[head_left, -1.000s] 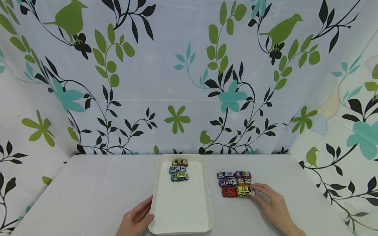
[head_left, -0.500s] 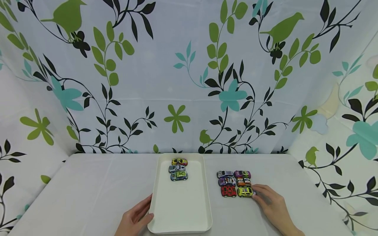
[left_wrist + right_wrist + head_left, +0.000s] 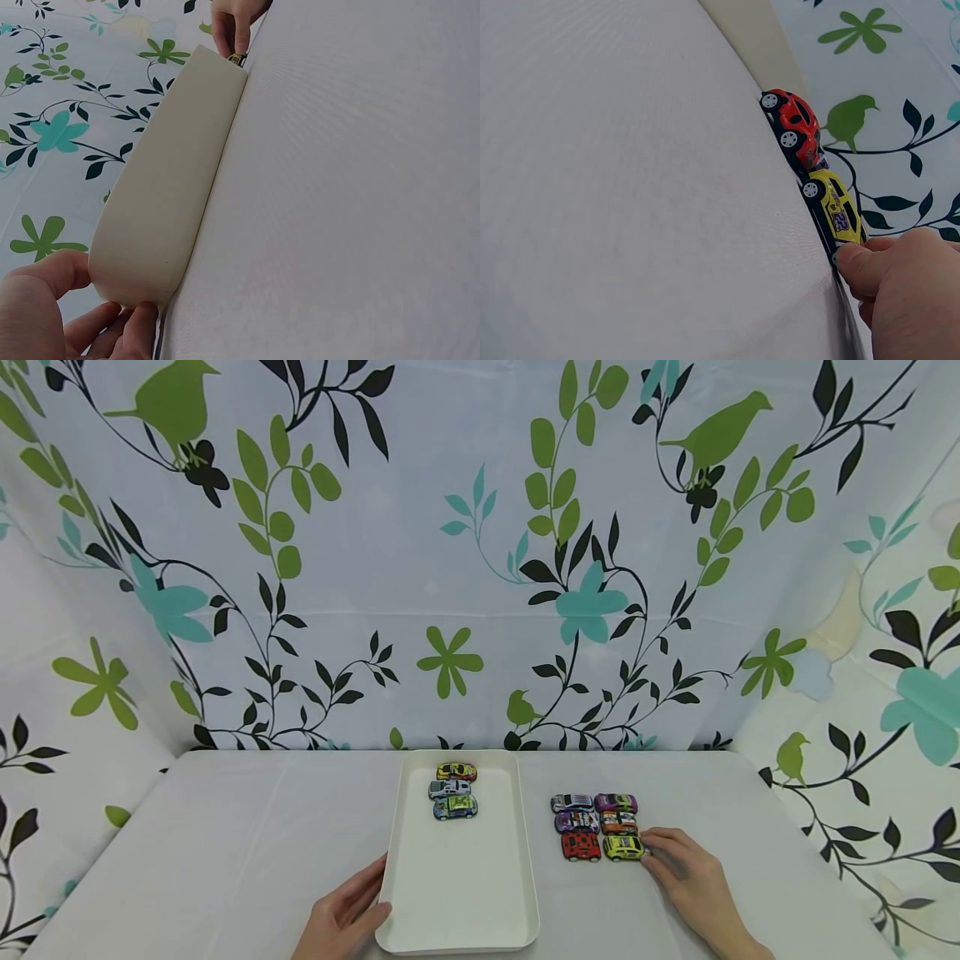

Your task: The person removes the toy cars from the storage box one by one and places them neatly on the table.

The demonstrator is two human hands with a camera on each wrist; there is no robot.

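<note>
My left hand point(image 3: 341, 912) grips the left side of a white rectangular tray point(image 3: 457, 893), with thumb and fingers at its edge; the left wrist view shows them at the tray's end wall point(image 3: 161, 187). Three toy cars sit in a column at the tray's far end, the nearest a green-and-blue toy car point(image 3: 455, 807). To the right of the tray, my right hand point(image 3: 693, 881) pinches the right end of a yellow toy car point(image 3: 622, 847). Beside that car is a red toy car with black spots point(image 3: 581, 846). In the right wrist view, the thumb point(image 3: 859, 262) covers the yellow car's near end.
Several more toy cars stand in two columns behind the red and yellow ones, including an orange-and-white car point(image 3: 618, 822) and a purple car point(image 3: 616, 802). A white cloth covers the table point(image 3: 285, 827). Leaf-and-bird patterned fabric point(image 3: 360, 568) hangs along the back and sides.
The yellow car has shifted slightly right with my right hand, and a small gap now shows between it and the red car. My left hand stays on the tray.
</note>
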